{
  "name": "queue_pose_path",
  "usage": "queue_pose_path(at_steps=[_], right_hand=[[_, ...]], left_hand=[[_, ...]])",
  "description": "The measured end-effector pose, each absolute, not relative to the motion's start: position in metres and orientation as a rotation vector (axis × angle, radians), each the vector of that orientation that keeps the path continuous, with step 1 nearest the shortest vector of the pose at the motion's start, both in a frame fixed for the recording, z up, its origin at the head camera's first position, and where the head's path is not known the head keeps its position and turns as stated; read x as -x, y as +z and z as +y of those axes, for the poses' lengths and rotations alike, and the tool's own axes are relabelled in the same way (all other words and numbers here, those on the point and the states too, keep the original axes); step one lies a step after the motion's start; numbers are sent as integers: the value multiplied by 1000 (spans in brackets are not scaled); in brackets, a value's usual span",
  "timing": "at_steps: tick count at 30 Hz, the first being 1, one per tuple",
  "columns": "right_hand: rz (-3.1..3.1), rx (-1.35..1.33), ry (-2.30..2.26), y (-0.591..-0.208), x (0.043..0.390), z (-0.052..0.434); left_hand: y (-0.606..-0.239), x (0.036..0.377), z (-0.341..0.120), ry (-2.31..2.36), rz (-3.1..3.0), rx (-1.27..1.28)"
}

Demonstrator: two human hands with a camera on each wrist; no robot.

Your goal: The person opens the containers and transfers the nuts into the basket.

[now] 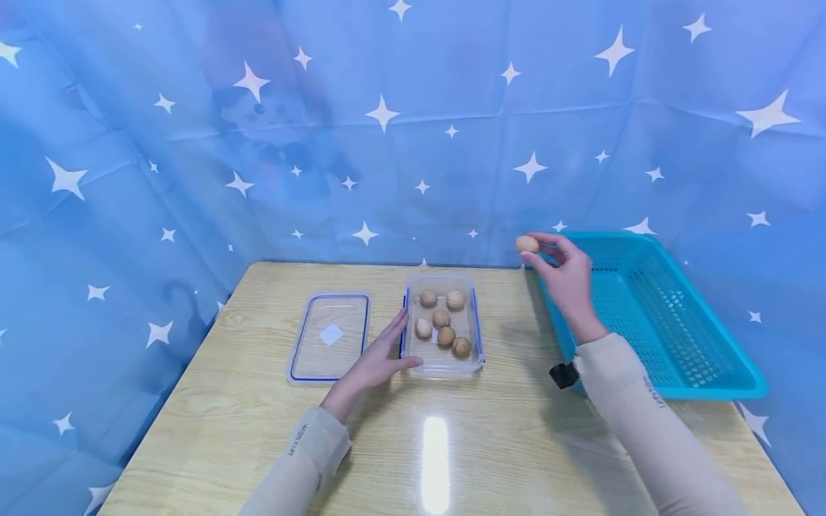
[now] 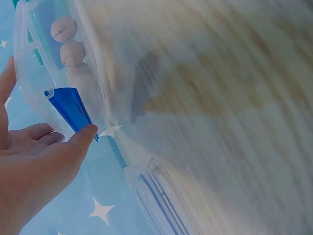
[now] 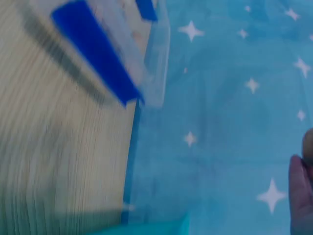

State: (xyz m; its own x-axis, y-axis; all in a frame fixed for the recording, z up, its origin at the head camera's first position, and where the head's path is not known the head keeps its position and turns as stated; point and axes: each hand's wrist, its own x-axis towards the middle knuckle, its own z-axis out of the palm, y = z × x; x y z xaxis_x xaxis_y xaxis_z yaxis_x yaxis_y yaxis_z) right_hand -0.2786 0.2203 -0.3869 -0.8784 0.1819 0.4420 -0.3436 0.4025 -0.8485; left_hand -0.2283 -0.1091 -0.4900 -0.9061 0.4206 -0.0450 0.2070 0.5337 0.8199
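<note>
Left of centre frame, a lid (image 1: 330,335) lies beside the clear container (image 1: 443,367), steadied by the flat, relaxed left hand (image 1: 381,358); right of centre, the right hand (image 1: 566,276) pinches a walnut (image 1: 527,244) that could slip from its fingertips.

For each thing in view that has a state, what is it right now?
Clear container: open, six walnuts inside.
Lid: off, flat on the table, left of the container.
Blue basket: looks empty.
Left hand: fingers straight, resting against the container.
Right hand: raised, pinching a walnut.
</note>
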Motion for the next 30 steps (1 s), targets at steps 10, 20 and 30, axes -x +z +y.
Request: queue_pose_path(at_steps=[10,20,30], right_hand=[[-2136,148,1469,-389,288,281],[-2283,270,1384,-400,294,318],[-2472,181,1311,-440,299,343]], left_hand=[[-489,230,-108,1270,2545,-576],[-488,230,-109,1274,2554,-575],[-491,231,-110,1257,2557,-546]])
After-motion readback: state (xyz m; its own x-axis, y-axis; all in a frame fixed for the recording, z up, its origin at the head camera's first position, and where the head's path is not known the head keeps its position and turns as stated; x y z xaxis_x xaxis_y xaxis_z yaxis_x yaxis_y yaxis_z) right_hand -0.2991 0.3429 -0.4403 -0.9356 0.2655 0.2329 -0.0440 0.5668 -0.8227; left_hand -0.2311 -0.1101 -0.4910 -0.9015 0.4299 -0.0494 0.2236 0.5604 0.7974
